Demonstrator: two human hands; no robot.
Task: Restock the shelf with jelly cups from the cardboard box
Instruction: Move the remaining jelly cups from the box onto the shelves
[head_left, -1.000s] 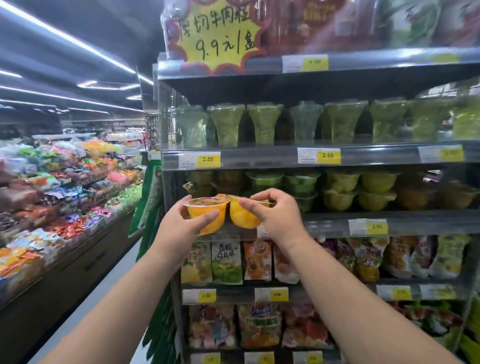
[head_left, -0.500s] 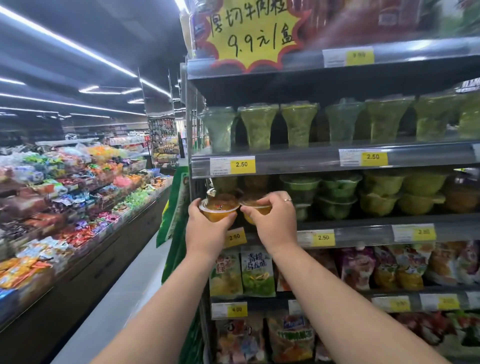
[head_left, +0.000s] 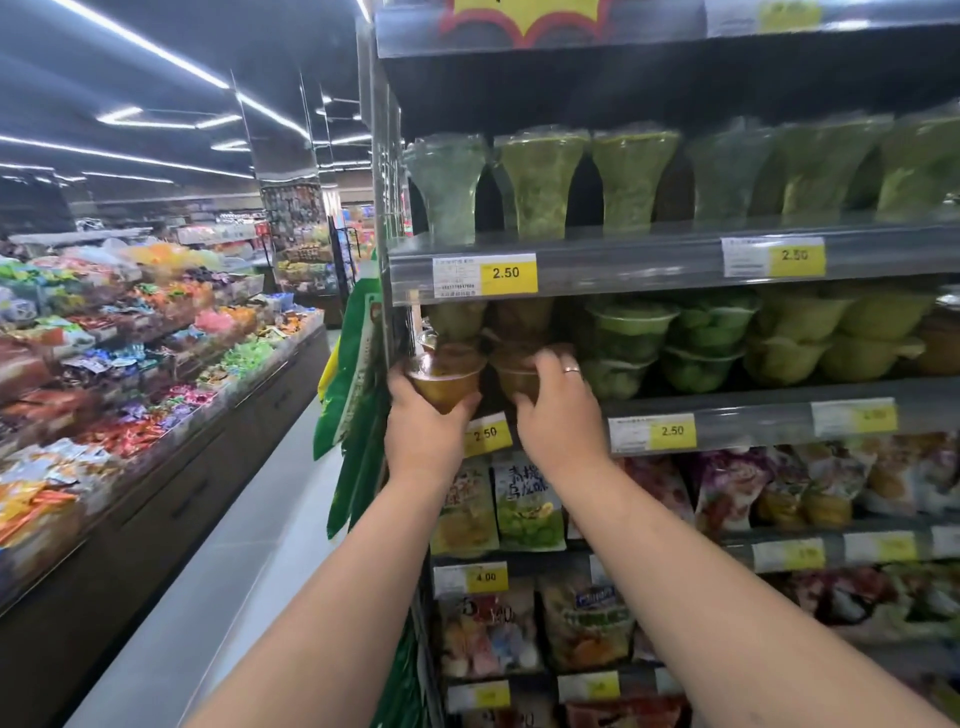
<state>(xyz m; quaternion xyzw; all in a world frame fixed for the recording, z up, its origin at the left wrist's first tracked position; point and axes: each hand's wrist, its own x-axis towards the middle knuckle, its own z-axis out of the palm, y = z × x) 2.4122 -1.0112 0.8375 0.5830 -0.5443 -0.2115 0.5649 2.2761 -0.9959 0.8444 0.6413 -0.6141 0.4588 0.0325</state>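
At shelf (head_left: 727, 415) edge, each hand grips jelly cup.

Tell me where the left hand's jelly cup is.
In the head view, the jelly cup is left of centre, held by the left hand at the left end of the shelf, above a 2.50 price tag.

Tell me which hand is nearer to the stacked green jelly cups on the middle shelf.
Right. The right hand grips an orange jelly cup just left of the green jelly cups; the left hand holds a second orange jelly cup farther left, at the shelf end.
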